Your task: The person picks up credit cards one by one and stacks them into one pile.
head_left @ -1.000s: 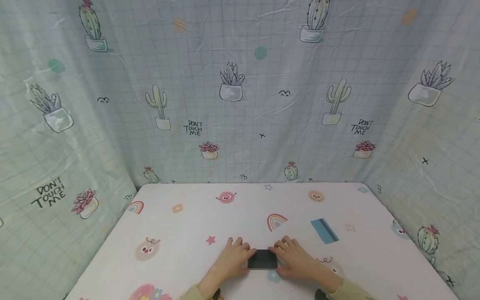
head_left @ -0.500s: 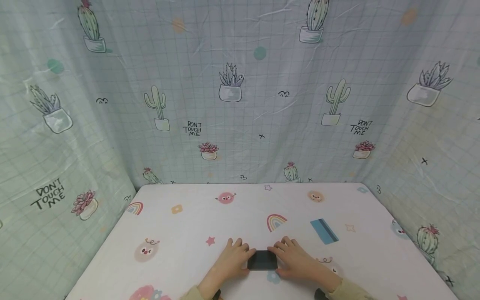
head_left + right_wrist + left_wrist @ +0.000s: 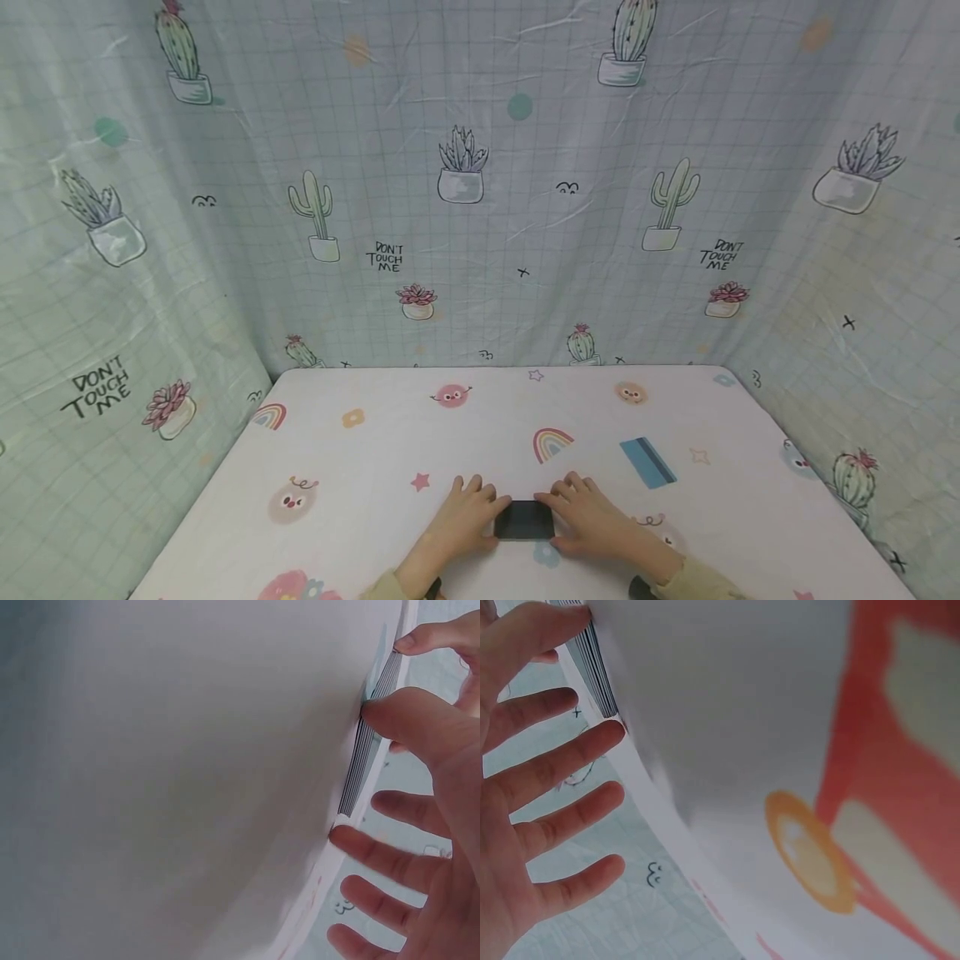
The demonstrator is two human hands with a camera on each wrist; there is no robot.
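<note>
Low on the table in the head view lies a stack of dark cards [image 3: 524,520]; the left wrist view shows the layered edges of the stack [image 3: 598,671]. My left hand [image 3: 463,518] holds its left end, thumb at the near corner and index finger at the far one. At the right end, my right hand [image 3: 591,518] grips it the same way. In the right wrist view the thumb [image 3: 405,716] presses against the long edge. The other fingers of both hands are spread loosely. A blue card [image 3: 648,462] with a dark stripe lies beyond my right hand.
The white table cover [image 3: 465,437] carries printed rainbows, stars and faces. Behind and at both sides hangs a pale curtain [image 3: 480,242] with cactus drawings, meeting the table's edges. Dark wrist straps [image 3: 642,588] show by the sleeves.
</note>
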